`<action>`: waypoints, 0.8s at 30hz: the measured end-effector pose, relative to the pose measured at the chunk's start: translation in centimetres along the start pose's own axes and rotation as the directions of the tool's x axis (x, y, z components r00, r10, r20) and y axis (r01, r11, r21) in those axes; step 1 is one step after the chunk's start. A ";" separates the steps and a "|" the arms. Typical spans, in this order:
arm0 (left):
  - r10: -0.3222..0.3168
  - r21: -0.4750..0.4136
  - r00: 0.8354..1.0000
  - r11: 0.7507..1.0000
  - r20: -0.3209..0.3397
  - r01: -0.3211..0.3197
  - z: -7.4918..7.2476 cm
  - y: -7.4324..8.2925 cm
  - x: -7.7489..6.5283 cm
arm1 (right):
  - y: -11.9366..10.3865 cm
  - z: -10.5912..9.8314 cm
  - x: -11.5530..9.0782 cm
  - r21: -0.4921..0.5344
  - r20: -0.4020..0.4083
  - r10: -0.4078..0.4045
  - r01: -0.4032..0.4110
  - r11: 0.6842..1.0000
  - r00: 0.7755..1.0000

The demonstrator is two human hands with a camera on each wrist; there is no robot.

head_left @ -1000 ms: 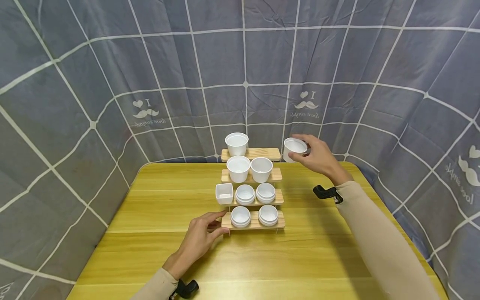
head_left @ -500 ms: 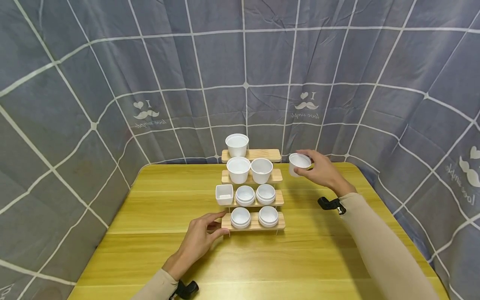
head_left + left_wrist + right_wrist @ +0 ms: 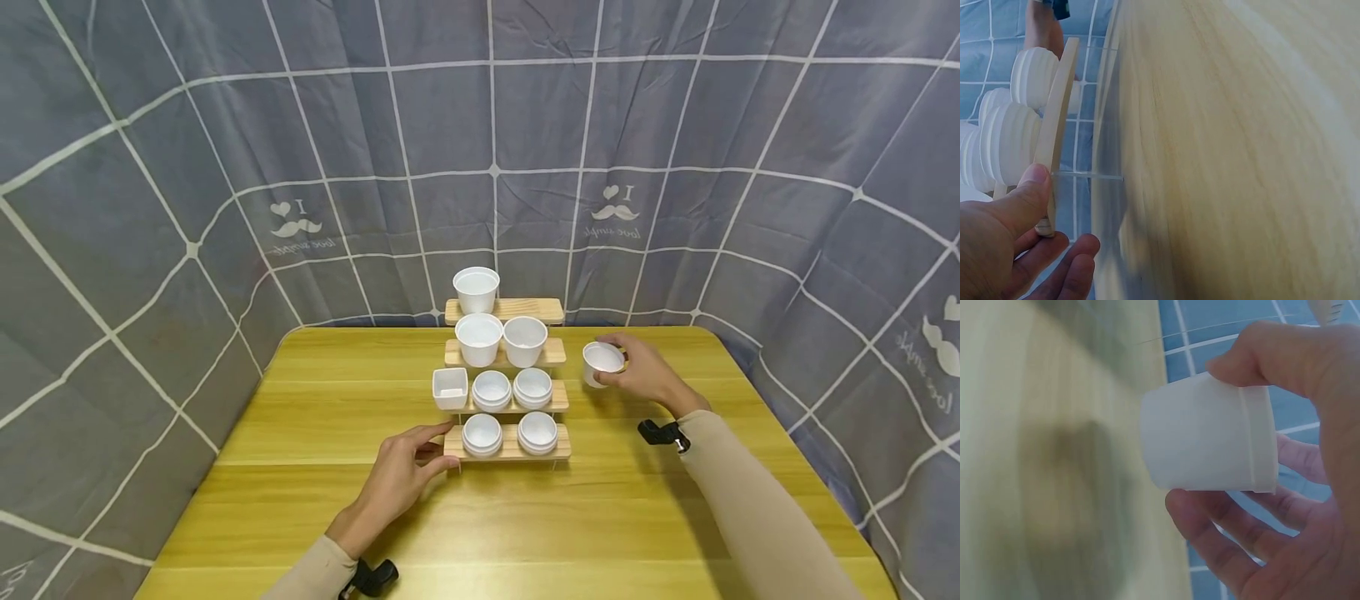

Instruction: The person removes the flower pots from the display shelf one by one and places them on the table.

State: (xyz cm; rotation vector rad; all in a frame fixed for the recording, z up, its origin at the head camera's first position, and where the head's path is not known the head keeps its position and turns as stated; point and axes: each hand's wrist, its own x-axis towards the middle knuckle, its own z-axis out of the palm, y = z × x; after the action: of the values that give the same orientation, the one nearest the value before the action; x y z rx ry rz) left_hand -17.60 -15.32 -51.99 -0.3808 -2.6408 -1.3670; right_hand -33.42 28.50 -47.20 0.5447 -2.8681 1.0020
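Note:
My right hand [image 3: 643, 372] holds a white cup [image 3: 602, 360] by its sides, right of the stepped stand. In the right wrist view this cup [image 3: 1200, 437] sits between thumb and fingers, its base apart from the table. With the thumb on top and fingers beneath, my left hand [image 3: 399, 477] grips the left end of the stand's lowest wooden shelf [image 3: 508, 443]. The left wrist view shows that shelf [image 3: 1060, 119] edge-on, on a clear support. Two round white cups stand on it. A square white cup [image 3: 450, 389] and two round ones occupy the shelf above.
On the upper shelves stand a white cup [image 3: 476, 290] at the top left and two larger cups, one of them a wide cup [image 3: 478, 340]. The top shelf's right part [image 3: 532, 311] is bare wood. A grey-blue checked curtain [image 3: 540, 208] hangs behind the wooden table [image 3: 315, 417].
My right hand has lowered the white cup toward the table and shifted it slightly right, nearer to me. The left hand keeps its grip on the lowest shelf.

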 end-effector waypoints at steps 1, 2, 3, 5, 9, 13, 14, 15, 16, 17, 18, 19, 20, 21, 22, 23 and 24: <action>0.001 0.000 1.000 1.000 0.000 -0.001 0.0 0.0 0.0 | 0.2 0.2 -0.1 0.001 0.004 0.001 -0.001 1.000 1.000; 0.002 0.002 1.000 1.000 -0.001 -0.002 0.0 0.0 0.0 | 0.4 0.4 -0.2 0.001 0.009 0.002 -0.002 1.000 1.000; 0.003 0.001 1.000 1.000 -0.002 -0.003 0.0 -0.1 0.1 | 0.6 0.6 -0.2 0.000 0.012 0.007 -0.007 1.000 1.000; 0.006 0.002 1.000 1.000 -0.004 -0.006 0.0 -0.1 0.1 | 0.8 1.0 -0.4 0.008 0.022 0.013 -0.013 1.000 1.000; 0.008 0.002 1.000 1.000 -0.008 -0.008 0.0 -0.2 0.1 | 1.0 1.5 -0.8 0.003 0.042 0.025 -0.025 1.000 0.999; 0.010 0.004 1.000 1.000 -0.006 -0.010 0.0 -0.2 0.1 | 1.2 1.7 -1.2 -0.004 0.064 0.024 -0.024 1.000 0.998; 0.009 0.003 1.000 1.000 -0.005 -0.009 0.0 -0.2 0.1 | 1.3 1.8 -1.3 -0.002 0.070 0.023 -0.023 1.000 0.997; 0.009 0.003 1.000 1.000 -0.005 -0.009 0.0 -0.2 0.1 | 1.4 1.8 -1.4 0.001 0.078 0.019 -0.019 1.000 0.997; 0.010 0.003 1.000 1.000 -0.005 -0.010 0.0 -0.2 0.1 | 1.4 1.9 -1.4 0.007 0.084 0.017 -0.018 1.000 0.996; 0.009 0.002 1.000 1.000 -0.006 -0.009 0.0 -0.1 0.1 | 1.4 1.9 -1.4 0.012 0.088 0.013 -0.014 1.000 0.996; 0.009 0.001 1.000 1.000 -0.006 -0.009 0.1 -0.1 0.1 | 1.5 1.9 -1.5 0.016 0.092 0.006 -0.008 1.000 0.996; 0.008 0.001 1.000 1.000 -0.007 -0.008 0.1 -0.1 0.0 | 1.4 1.9 -1.5 0.019 0.096 -0.001 -0.001 1.000 0.995; 0.007 0.003 1.000 1.000 -0.008 -0.007 0.1 -0.1 0.0 | 1.4 1.8 -1.5 0.021 0.102 -0.009 0.007 1.000 0.995; 0.010 0.006 1.000 1.000 -0.010 -0.010 0.1 -0.1 0.0 | 1.3 1.7 -1.5 0.022 0.107 -0.018 0.016 1.000 0.994; 0.012 0.008 1.000 1.000 -0.012 -0.012 0.1 -0.1 -0.1 | 1.2 1.6 -1.5 0.022 0.113 -0.027 0.024 0.999 0.993; 0.013 0.010 1.000 1.000 -0.014 -0.013 0.1 -0.2 -0.1 | 1.1 1.4 -1.5 0.021 0.119 -0.031 0.028 0.999 0.992; 0.017 0.012 1.000 1.000 -0.016 -0.017 0.1 -0.2 -0.1 | 1.0 1.2 -1.4 0.023 0.127 -0.034 0.032 0.999 0.991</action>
State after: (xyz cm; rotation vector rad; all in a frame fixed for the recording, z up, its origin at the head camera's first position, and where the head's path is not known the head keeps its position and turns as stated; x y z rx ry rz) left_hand -17.56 -15.36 -52.24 -0.3881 -2.6249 -1.3436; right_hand -32.33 28.89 -48.98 0.6793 -2.9505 1.0295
